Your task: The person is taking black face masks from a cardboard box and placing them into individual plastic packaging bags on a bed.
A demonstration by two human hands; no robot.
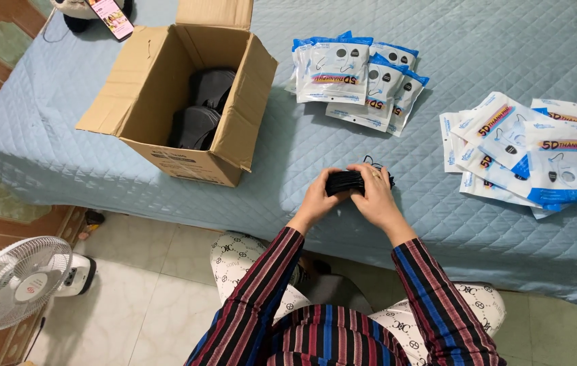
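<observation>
A small stack of black masks (344, 181) is held between both hands, just above the near edge of the blue quilted bed cover (288, 156). The left hand (317, 200) is closed around the left end of the stack, and the right hand (374, 194) is closed over the right end and the top, so the masks are squeezed flat and kept in line. Thin black loops stick out behind the right hand. How many masks are in the stack cannot be told, because most of it is covered by the fingers. An open cardboard box (166, 102) is set on its side at the left, within easy reach, and more dark masks (201, 108) are seen inside it; the back of the box is in shadow. Two lots of white and blue packets are spread on the cover: one pile of packets (356, 78) is laid beyond the hands, and another pile (532, 152) is laid at the right. Whether those packets are full or empty is hard to make out. A white fan (14, 281) is stood on the floor at the lower left.
</observation>
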